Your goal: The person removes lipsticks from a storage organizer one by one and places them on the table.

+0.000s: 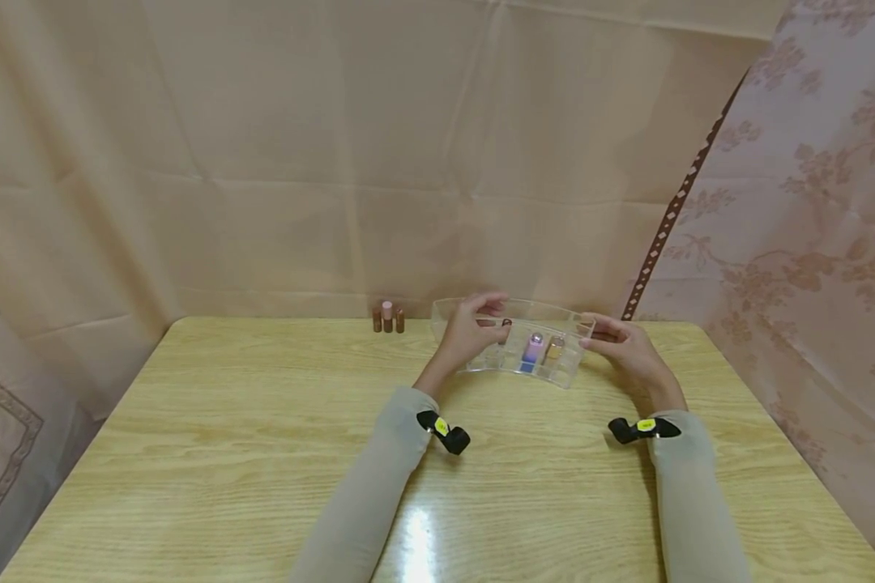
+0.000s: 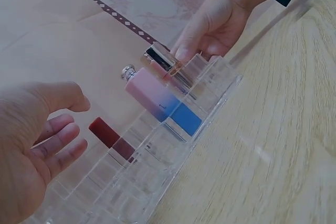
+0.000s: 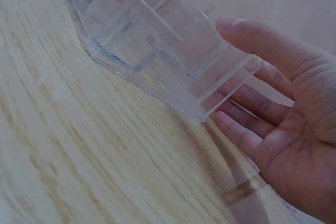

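Note:
A clear acrylic lipstick organizer (image 1: 554,377) with a curved row of compartments stands on the table. In it are a dark red lipstick tube (image 2: 111,139), a pink-to-blue lipstick (image 2: 163,103) with a silver knob, and a gold-and-clear lipstick (image 1: 555,350). My left hand (image 1: 467,334) hovers by the dark red tube, thumb and fingers apart with nothing between them. At the organizer's right end is my right hand (image 3: 294,103); its thumb lies near the top corner and its extended fingers reach behind the clear end wall. Whether they press on it is unclear.
Several small brown tubes (image 1: 388,320), one with a pink top, stand at the table's back edge, left of the organizer. Beige cloth (image 1: 299,162) hangs behind the wood-grain table (image 1: 226,453); a floral cloth (image 1: 809,243) hangs at the right.

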A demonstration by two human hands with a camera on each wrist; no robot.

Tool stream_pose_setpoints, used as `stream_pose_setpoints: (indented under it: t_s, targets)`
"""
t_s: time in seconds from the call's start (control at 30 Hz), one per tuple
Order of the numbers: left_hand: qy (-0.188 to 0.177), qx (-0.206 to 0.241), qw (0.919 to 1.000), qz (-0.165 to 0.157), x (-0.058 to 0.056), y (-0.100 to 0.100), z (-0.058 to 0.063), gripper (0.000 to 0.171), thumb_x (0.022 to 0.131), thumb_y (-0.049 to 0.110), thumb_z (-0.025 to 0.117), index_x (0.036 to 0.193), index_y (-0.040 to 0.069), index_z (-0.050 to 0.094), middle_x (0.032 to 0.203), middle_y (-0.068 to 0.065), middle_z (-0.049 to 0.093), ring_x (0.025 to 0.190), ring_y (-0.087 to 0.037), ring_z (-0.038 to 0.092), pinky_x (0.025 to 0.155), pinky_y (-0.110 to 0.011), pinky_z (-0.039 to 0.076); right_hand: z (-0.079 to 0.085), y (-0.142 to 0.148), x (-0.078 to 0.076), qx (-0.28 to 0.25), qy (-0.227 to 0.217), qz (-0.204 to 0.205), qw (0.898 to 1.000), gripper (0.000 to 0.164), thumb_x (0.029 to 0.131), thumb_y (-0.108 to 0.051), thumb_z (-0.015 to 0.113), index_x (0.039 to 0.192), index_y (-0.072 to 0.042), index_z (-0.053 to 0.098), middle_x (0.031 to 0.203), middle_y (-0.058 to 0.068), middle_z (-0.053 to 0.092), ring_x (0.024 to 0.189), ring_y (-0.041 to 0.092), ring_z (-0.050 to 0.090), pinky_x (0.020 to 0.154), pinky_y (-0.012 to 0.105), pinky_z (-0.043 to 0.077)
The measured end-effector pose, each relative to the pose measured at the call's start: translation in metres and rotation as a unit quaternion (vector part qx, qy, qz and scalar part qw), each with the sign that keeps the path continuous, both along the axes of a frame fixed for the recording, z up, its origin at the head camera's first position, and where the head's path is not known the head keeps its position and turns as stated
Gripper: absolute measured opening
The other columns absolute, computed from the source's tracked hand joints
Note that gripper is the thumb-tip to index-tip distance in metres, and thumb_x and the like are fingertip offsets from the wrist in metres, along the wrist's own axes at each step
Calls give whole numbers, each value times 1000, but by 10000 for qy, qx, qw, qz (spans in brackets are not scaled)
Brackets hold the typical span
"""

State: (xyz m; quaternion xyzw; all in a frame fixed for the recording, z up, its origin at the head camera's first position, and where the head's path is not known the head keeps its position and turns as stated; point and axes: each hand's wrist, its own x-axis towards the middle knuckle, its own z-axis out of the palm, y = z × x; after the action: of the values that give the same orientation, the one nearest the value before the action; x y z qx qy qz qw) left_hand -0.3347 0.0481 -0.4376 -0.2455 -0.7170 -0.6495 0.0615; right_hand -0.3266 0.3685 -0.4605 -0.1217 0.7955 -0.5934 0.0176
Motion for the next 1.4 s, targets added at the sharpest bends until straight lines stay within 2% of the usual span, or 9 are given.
stream_pose_setpoints:
  t_s: [0.17,0.33,0.5,0.7,1.0,1.2,1.4]
  targets:
    - [-10,-128,9999,24,-1,3,-2,44,84,-8,71,127,-9,64,116,-31,67,109,-39,65,98,-48,58,1,-2,1,-226,-108,16,9997,54,95,-8,72,142,6,51,115,-5,70,103,2,67,89,15,56]
    - [63,-408,9991,139,-1,3,-6,41,84,-6,73,124,-9,66,113,-25,70,107,-36,67,96,-41,60,1,-3,1,-318,-153,1,9994,55,94,-6,72,142,9,49,114,-6,70,103,2,67,89,14,56]
    - [109,-587,9980,205,-1,3,-9,37,85,-4,73,122,-8,68,115,-22,71,108,-35,68,94,-35,60,-1,-3,1,-526,-248,-47,9983,55,93,-4,72,142,8,50,112,-6,71,102,4,67,89,16,56]
    - [263,-694,9969,245,-2,4,-14,36,86,-4,73,122,-8,68,117,-21,71,107,-34,67,94,-37,60,-3,-3,1,-567,-207,-47,9982,52,93,-3,72,141,5,53,112,-6,71,102,5,68,89,16,56]
    - [525,-839,9939,485,-1,9,-12,28,88,-4,73,115,-9,70,114,-20,71,104,-32,67,93,-34,60,-2,-4,-1,-791,-177,-14,9967,52,92,-2,73,140,6,54,114,-2,72,102,6,68,90,17,57]
    - [553,-817,9935,565,0,11,-13,24,89,-3,71,113,-9,71,110,-20,71,103,-33,68,93,-39,61,-2,-4,-1,-737,-196,-12,9971,57,92,-2,73,142,11,48,113,-2,72,101,5,68,89,16,57]
    - [632,-795,9929,615,0,11,-15,23,90,-3,71,112,-9,72,108,-20,71,101,-33,68,92,-40,61,0,-4,0,-344,-132,-121,9992,58,93,-7,74,142,10,48,112,-5,71,101,2,67,88,15,56]
